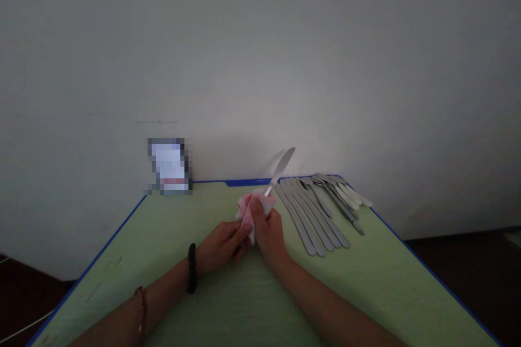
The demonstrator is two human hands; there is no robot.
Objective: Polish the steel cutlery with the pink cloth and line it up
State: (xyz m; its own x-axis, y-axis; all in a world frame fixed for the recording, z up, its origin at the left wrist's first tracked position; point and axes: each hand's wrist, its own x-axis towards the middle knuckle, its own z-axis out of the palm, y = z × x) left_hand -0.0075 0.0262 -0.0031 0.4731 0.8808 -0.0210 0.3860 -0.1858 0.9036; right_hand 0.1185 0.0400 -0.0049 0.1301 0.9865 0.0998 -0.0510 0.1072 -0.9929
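A table knife (283,165) points up and to the right, its handle wrapped in a pink and white cloth (266,203). My right hand (267,230) is closed round the cloth and the handle inside it, thumb on top. At the cloth's lower left, my left hand (226,241) pinches the fabric; its grip on the handle end is hidden. Just right of my right hand lie several more table knives (311,219) side by side. A small spoon-like piece (321,200) rests beside them.
A pile of spoons and other cutlery (340,198), some with white handles (350,195), lies at the table's back right corner. A blurred, screen-like device (169,165) stands at the back left. The green table (163,222) has a blue edge and meets a wall (252,65).
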